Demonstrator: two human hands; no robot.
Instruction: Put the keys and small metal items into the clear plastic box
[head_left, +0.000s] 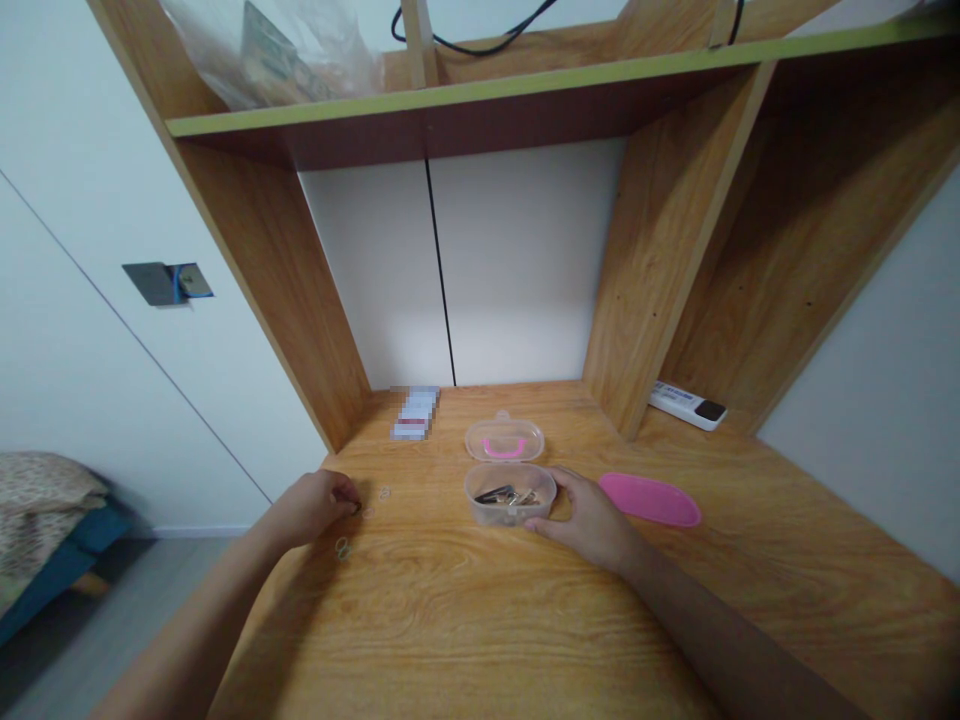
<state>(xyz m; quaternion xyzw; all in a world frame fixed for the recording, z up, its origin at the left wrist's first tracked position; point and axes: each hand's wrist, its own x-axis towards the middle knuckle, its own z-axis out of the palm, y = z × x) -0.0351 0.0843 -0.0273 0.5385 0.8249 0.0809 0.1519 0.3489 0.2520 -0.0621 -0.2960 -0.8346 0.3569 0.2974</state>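
Observation:
A small clear plastic box (510, 493) stands on the wooden desk (480, 600), its hinged lid (504, 439) with a pink handle lying open behind it. Dark clips lie inside the box. My right hand (592, 515) grips the box's right side, fingers curled around it. My left hand (319, 505) rests near the desk's left edge with fingers pinched together over small clear rubber rings (343, 547); another ring (385, 493) lies just to its right. Whether a ring is in the pinch is hidden.
A pink oval lid or dish (649, 498) lies right of the box. A white remote (688, 405) sits in the right alcove. A blurred card (415, 413) lies at the back. Shelf uprights flank the desk; a bed (45, 520) is at far left.

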